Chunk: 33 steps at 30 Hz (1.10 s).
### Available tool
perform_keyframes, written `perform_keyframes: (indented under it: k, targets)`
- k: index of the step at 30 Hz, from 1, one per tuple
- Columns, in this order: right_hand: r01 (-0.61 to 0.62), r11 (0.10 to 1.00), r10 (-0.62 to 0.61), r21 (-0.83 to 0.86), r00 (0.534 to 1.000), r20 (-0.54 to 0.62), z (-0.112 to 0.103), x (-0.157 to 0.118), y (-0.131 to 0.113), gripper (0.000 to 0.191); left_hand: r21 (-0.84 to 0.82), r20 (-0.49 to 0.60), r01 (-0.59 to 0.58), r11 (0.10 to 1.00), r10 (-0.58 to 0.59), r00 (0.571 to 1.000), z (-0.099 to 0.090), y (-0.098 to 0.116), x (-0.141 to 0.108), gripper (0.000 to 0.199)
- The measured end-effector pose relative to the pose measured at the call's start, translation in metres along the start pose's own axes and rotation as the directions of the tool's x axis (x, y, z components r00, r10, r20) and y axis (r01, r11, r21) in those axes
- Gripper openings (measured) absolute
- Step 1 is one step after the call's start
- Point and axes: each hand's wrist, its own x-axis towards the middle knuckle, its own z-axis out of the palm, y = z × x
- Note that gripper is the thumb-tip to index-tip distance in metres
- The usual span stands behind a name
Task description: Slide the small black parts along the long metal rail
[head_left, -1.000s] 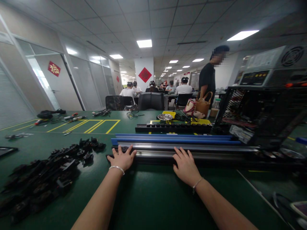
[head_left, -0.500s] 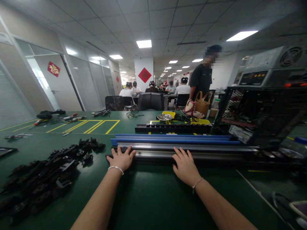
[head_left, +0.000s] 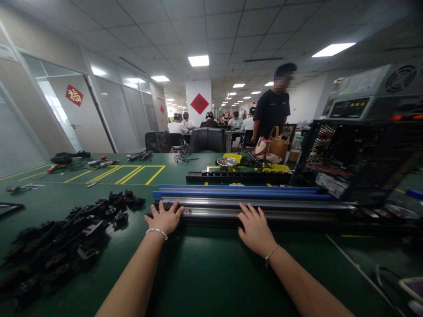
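Long metal rails [head_left: 211, 213] with a silvery face and dark edges lie across the green table. My left hand [head_left: 164, 219] rests with spread fingers over their left end, beside a small black part [head_left: 168, 205] partly hidden by the fingers. Farther right, my right hand [head_left: 256, 226] lies on the near rail, fingers stretched out and palm down. Just behind the silvery rails runs a blue rail [head_left: 244, 192]. A pile of black plastic parts [head_left: 62, 244] spreads over the table to the left of my left hand.
A black strip with a row of small parts [head_left: 238, 177] lies farther back, near a metal bowl [head_left: 227, 162] and yellow trays [head_left: 233, 157]. An open computer case [head_left: 360, 154] stands at right. A person in dark clothes [head_left: 271, 112] stands beyond a brown bag [head_left: 278, 145].
My left hand has slid slightly left along the rail end. My right hand has stayed in place. The standing person in the background has shifted left.
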Motion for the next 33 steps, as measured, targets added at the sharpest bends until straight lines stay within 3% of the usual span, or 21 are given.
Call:
perform_keyframes:
  k: [33]
  targets:
    - [-0.003, 1.000, 0.003, -0.005, 1.000, 0.002, 0.002, 0.001, -0.002, 0.026, -0.033, 0.004, -0.002, 0.999, 0.002, 1.000, -0.002, -0.013, 0.006, 0.059]
